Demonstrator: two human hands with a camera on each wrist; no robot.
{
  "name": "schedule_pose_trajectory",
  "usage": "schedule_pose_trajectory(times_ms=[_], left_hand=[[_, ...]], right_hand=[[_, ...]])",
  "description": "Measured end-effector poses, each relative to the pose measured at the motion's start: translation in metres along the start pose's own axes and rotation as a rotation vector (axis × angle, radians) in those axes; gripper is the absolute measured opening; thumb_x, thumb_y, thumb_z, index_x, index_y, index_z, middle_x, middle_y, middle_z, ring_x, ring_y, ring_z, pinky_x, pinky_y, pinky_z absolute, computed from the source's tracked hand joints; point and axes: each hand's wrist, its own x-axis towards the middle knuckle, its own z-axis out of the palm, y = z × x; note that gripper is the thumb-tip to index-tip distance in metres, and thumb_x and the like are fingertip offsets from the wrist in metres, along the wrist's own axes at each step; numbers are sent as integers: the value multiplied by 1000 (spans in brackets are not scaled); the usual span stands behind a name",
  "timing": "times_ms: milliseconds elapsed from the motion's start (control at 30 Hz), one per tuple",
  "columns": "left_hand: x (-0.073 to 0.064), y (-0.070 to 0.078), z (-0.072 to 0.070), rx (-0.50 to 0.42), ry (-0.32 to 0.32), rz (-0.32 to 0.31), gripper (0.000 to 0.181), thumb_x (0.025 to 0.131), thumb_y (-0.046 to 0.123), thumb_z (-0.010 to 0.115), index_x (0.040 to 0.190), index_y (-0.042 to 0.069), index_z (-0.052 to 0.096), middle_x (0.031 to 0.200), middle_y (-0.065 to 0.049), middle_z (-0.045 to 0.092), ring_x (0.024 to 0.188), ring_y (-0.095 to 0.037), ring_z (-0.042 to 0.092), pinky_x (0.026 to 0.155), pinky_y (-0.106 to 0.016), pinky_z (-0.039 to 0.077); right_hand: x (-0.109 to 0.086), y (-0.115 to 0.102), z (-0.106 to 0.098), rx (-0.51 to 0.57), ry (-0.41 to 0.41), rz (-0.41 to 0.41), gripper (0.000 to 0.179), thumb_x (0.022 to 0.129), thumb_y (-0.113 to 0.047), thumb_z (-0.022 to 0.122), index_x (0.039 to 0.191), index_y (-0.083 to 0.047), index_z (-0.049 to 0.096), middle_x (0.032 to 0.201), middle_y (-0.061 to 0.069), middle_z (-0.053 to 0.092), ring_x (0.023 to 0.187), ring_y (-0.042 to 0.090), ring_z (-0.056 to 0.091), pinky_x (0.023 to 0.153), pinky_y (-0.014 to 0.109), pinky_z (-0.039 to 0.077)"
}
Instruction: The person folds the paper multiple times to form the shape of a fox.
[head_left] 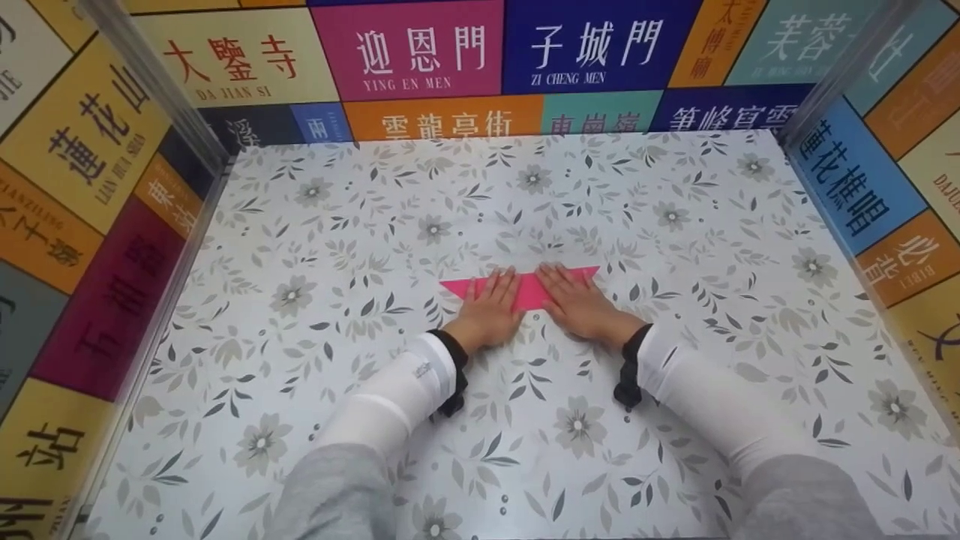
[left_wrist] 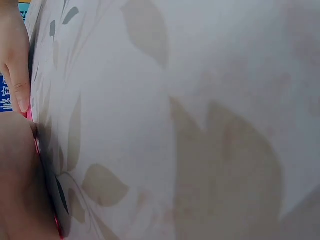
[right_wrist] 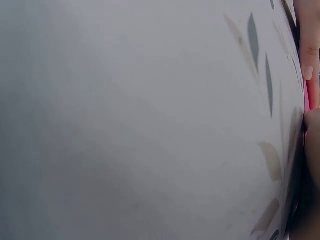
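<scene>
A folded sheet of pink paper (head_left: 532, 291) lies flat on the table, with a pointed corner showing at its left and right ends. On its left half rests my left hand (head_left: 491, 309), fingers straight and pointing away from me. My right hand (head_left: 581, 304) presses on the right half, its fingers extended toward the far edge. Between the hands a strip of pink shows. In the left wrist view, only a thin pink edge is visible beside my left hand (left_wrist: 22, 175). The right wrist view catches part of my right hand (right_wrist: 312, 150) at its border.
A white cloth with grey flowers and leaves (head_left: 360, 225) covers the table. Colourful panels with Chinese lettering (head_left: 420, 52) stand along the back and both sides. Black bands (head_left: 630, 367) circle both wrists over white sleeves.
</scene>
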Motion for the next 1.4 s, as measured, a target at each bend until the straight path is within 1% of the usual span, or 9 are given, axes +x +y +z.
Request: schedule_pose_trajectory(times_ms=[167, 267, 367, 500, 733, 967, 1133, 1300, 1400], left_hand=[[0, 1, 2, -11, 2, -1, 64, 104, 46, 17, 156, 17, -6, 164, 2, -11, 150, -21, -13, 121, -50, -5], [1, 1, 2, -10, 1, 0, 64, 104, 46, 17, 156, 17, -6, 164, 2, -11, 150, -22, -13, 121, -51, -5], [5, 0, 3, -7, -17, -8, 65, 103, 47, 16, 156, 18, -9, 163, 3, -14, 149, -21, -17, 120, -51, -7], [10, -2, 4, -19, -39, -20, 65, 103, 48, 16, 155, 20, -13, 162, 5, -19, 148, -20, -21, 119, -51, -12], [1, -1, 0, -26, -8, -11, 66, 103, 47, 18, 156, 18, -8, 163, 3, -14, 150, -22, -15, 120, -51, -7], [0, -1, 0, -30, 7, 9, 65, 104, 45, 18, 156, 16, -6, 164, 1, -11, 150, -23, -13, 121, -51, -5], [4, -1, 3, -40, -8, -4, 65, 103, 47, 16, 156, 17, -9, 163, 3, -15, 149, -22, -17, 120, -51, -9], [14, -4, 8, -43, -37, -25, 67, 103, 50, 16, 154, 20, -15, 161, 5, -21, 147, -20, -23, 118, -50, -13], [15, -4, 9, -45, -40, -28, 68, 102, 50, 16, 154, 20, -16, 161, 6, -22, 147, -19, -24, 118, -50, -14]], right_hand=[[-1, 0, -4, 13, -34, -2, 60, 105, -35, 31, 156, -10, 11, 164, 8, 7, 151, 31, 1, 120, 57, 0], [1, 0, -11, 9, -43, -8, 62, 104, -34, 38, 156, -10, 15, 163, 9, 11, 151, 31, 6, 120, 57, 5], [4, 2, -19, 2, -21, -3, 64, 101, -32, 47, 154, -6, 22, 161, 15, 17, 149, 35, 13, 119, 56, 13], [8, 8, -34, 15, 28, 41, 66, 100, -30, 51, 153, -2, 24, 159, 23, 19, 147, 40, 18, 119, 52, 18], [8, 26, -51, 42, 43, 128, 65, 100, -27, 49, 153, -3, 22, 160, 22, 17, 147, 38, 17, 120, 50, 18], [0, 42, -45, 81, 39, 247, 60, 99, -25, 45, 151, -1, 27, 154, 23, 30, 144, 40, 24, 118, 54, 21], [-1, 48, -36, 38, 74, 244, 54, 99, -24, 45, 146, 2, 37, 149, 23, 37, 141, 39, 31, 116, 54, 26], [-1, 47, -35, -9, 110, 240, 48, 99, -21, 44, 141, 3, 45, 145, 23, 43, 137, 40, 37, 113, 53, 32], [-2, 46, -34, -43, 128, 225, 43, 99, -18, 42, 136, 4, 50, 140, 24, 46, 132, 40, 42, 110, 53, 36]])
